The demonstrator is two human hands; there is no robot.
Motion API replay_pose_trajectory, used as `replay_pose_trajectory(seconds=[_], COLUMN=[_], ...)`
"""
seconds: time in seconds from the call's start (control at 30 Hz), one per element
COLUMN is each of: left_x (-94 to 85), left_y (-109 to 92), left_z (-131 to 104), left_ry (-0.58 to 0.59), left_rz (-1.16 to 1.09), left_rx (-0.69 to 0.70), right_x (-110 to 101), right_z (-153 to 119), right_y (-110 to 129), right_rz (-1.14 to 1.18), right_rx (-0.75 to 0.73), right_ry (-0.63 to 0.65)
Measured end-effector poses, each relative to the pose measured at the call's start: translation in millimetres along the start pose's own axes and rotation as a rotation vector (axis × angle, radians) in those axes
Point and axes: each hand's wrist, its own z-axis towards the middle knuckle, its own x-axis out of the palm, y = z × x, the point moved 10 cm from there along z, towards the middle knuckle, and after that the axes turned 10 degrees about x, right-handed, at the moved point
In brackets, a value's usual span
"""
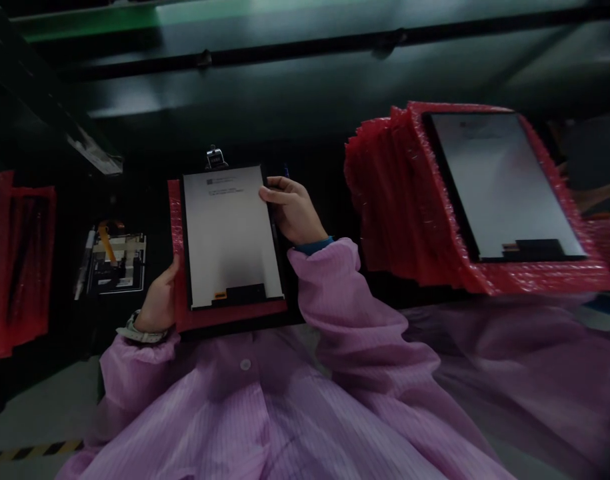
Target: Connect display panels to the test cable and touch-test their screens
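In front of me is a tablet-sized display panel [229, 240], its pale silvery back facing up, with a dark strip and a small orange tab along its lower edge. Red bubble-wrap pouch [235, 316] shows beneath it at the left and bottom. My right hand [297, 212] pinches the panel's upper right edge, thumb on top and fingers partly behind. At the lower left, my left hand [159, 298] is closed on the edge of the pouch, its fingers mostly hidden underneath. A metal binder clip [215, 157] is just beyond the panel's top edge.
A tall stack of red bubble pouches [399, 200] leans at the right, with another display panel [507, 183] on top. More red pouches [29, 260] stand at the far left. Beside my left hand lies a small electronic assembly [119, 261] with an orange flex cable. Another person's pink sleeve [509, 373] is at right.
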Motion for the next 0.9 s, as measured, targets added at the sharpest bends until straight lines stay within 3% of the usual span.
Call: replay_pose_trajectory(seconds=[0.13, 0.27, 0.43, 0.57, 0.8, 0.9], left_x=[0.8, 11.6, 13.7, 8.6, 9.5, 6.6], left_y=[-5, -1, -2, -6, -15, -21], left_z=[3, 1, -1, 1, 3, 2], left_ry=[0.054, 0.159, 0.127, 0.115, 0.145, 0.101], left_rz=[-0.001, -0.043, -0.04, 0.023, 0.068, 0.075], left_rx=[0.069, 0.021, -0.009, 0.047, 0.094, 0.121], right_x=[10, 12, 9, 10, 13, 13], right_z=[1, 4, 6, 7, 3, 2], right_y=[-19, -30, -26, -26, -29, -31], right_rz=[-0.015, -0.061, -0.138, -0.186, -0.125, -0.073], right_rx=[0.103, 0.156, 0.115, 0.134, 0.198, 0.233], right_ry=[0.022, 0.013, -0.025, -0.031, 0.041, 0.066])
